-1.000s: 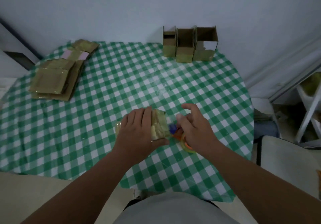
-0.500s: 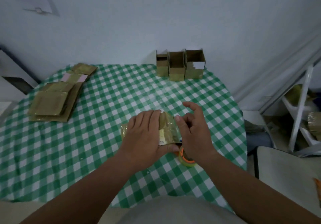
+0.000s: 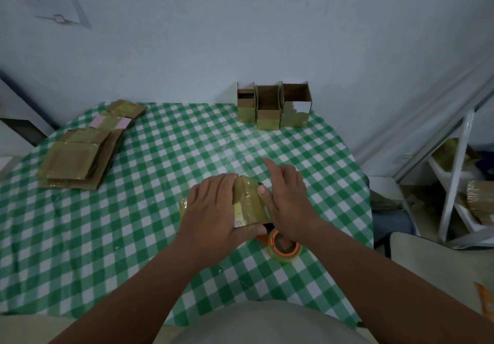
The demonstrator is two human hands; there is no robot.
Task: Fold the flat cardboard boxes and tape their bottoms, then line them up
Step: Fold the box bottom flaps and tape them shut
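A small brown cardboard box (image 3: 247, 204) lies on its side on the green checked table (image 3: 133, 223), its taped bottom glossy. My left hand (image 3: 213, 210) wraps over its left part and grips it. My right hand (image 3: 287, 199) presses on the box's right end, thumb on the tape, index finger raised. A roll of clear tape with an orange core (image 3: 284, 245) lies on the cloth just under my right wrist. Three folded boxes (image 3: 272, 106) stand in a row at the table's far edge. A stack of flat boxes (image 3: 80, 154) lies at the far left.
The wall runs right behind the row of boxes. A white metal shelf frame (image 3: 454, 178) with cardboard items stands to the right of the table. A grey surface (image 3: 441, 263) sits at the lower right.
My right hand has let go of the tape roll, which now lies on the cloth, and moved onto the box's end. The camera tilted up, showing more wall.
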